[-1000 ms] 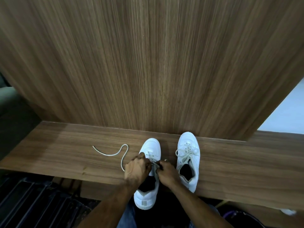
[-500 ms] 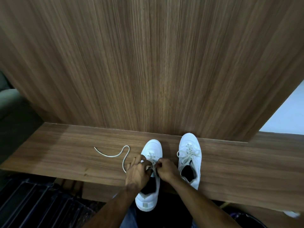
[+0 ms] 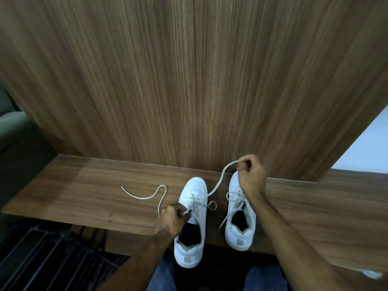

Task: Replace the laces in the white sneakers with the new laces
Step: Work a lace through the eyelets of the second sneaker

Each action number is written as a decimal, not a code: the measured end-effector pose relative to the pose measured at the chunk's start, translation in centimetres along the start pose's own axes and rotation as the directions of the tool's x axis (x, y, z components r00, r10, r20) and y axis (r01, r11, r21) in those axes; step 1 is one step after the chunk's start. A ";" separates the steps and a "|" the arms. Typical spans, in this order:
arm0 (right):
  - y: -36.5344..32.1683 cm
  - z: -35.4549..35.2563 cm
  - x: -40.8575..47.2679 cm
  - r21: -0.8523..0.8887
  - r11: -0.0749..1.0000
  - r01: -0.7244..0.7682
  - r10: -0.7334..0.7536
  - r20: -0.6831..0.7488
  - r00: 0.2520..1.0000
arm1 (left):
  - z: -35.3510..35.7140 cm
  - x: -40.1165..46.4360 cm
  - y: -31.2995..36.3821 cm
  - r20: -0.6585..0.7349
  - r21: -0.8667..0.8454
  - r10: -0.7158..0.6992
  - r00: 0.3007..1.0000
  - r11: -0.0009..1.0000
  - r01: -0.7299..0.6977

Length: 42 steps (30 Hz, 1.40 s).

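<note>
Two white sneakers (image 3: 192, 219) are set side by side on a brown wooden shelf (image 3: 84, 196). One end of a white lace (image 3: 218, 181) is pinched in the curled right hand (image 3: 251, 177) and held up over the right shoe. The other end is gripped by the curled left hand (image 3: 171, 220) at the left shoe's eyelets. Part of that shoe's side is hidden by this hand. A small white thing (image 3: 371, 274) is cut off at the right edge.

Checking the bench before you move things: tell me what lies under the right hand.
The right hand, pinching the lace pulled up from the left sneaker, hovers over the right sneaker. It covers that sneaker's toe and upper eyelets; only its lower laces and opening show.
</note>
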State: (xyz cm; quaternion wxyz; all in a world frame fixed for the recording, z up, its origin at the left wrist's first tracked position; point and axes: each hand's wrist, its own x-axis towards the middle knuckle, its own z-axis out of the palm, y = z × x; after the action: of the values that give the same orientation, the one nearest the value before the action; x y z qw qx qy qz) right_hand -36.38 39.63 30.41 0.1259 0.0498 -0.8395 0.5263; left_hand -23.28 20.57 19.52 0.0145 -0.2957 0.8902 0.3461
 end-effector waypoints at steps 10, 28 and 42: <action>4.6 6.0 -8.8 -0.487 0.710 0.508 -0.057 0.680 0.731 | -0.4 -0.1 0.6 0.037 0.064 -0.039 0.999 0.997 0.036; 2.2 2.0 -2.9 -0.167 0.986 -0.010 0.041 0.182 0.983 | -0.3 -0.5 0.7 0.015 0.104 -0.018 1.000 0.994 0.017; 4.9 6.4 -8.4 -0.526 0.637 0.563 -0.101 0.668 0.738 | -0.2 -0.8 0.8 0.013 0.193 0.041 0.999 0.980 -0.043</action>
State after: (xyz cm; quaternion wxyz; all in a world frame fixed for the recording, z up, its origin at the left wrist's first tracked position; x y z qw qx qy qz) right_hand -30.40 35.70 21.26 -0.0277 0.3190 -0.9430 0.0903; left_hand -23.01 21.38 20.34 0.0399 -0.2725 0.9255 0.2599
